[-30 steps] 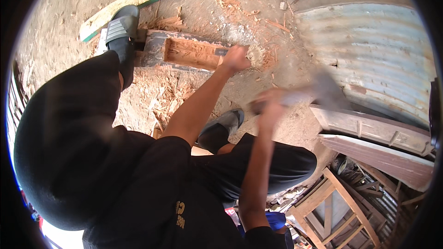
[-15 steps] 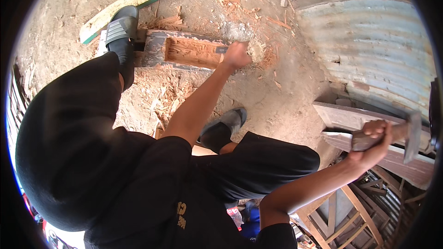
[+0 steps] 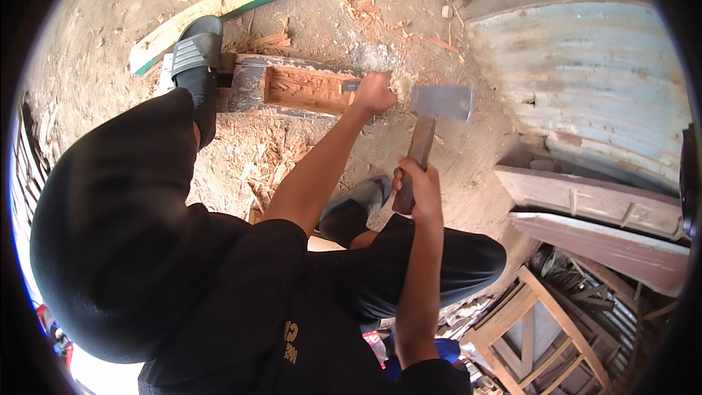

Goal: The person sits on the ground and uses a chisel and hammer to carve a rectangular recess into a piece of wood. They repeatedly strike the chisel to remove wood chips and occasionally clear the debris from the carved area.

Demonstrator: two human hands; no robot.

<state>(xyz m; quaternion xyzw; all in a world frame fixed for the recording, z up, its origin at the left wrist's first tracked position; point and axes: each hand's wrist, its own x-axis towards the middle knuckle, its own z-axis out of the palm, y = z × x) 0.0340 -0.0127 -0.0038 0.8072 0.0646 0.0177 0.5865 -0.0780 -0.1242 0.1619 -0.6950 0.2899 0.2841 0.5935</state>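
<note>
A: Where is the work lying?

B: A weathered, dark-coated oblong wooden block point(image 3: 247, 86) is lying on the bare brown earth floor point(image 3: 468, 183).

A: How far along is the carving looking?

B: A long rectangular recess point(image 3: 300, 88) is showing raw reddish wood inside the block, so much hollowing seems done. Its bottom is looking ragged, suggesting unfinished cutting; how much is remaining, I cannot tell. Pale, curly wood shavings point(image 3: 238, 164) are lying on the near side of the block.

A: And the hands?

B: The left hand point(image 3: 374, 93) is curling into a fist at the block's right end, apparently gripping a flat, dark grey metal chisel point(image 3: 349, 86); its handle is hiding inside the fingers. The right hand point(image 3: 423, 189) is wrapping closely around the brown wooden handle of a grey, block-headed metal hammer point(image 3: 442, 102), which is standing clear of the block, to its right.
</note>
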